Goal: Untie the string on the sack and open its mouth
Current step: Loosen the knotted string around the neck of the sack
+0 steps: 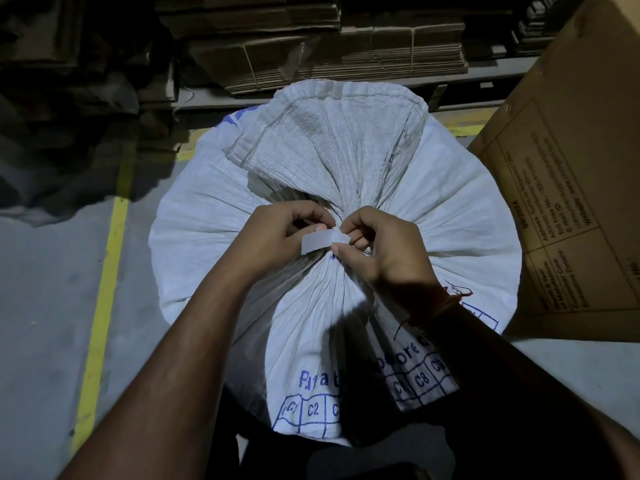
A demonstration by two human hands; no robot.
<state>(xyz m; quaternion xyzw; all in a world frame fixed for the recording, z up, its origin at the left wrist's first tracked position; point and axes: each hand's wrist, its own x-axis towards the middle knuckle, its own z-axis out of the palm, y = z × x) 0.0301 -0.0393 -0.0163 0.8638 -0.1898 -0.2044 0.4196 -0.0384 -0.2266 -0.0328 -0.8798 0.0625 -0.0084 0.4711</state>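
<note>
A big white woven sack with blue print stands on the floor below me, its neck gathered tight at the centre and the loose mouth flap folded away from me. A flat white string strip crosses the gathered neck. My left hand pinches the strip's left part between thumb and fingers. Just right of it, my right hand pinches the strip's other end at the knot. The knot itself is hidden behind my fingers.
A large brown cardboard box stands close on the right, touching the sack's side. Stacks of flattened cardboard line the far side. A yellow floor line runs along the grey concrete on the left.
</note>
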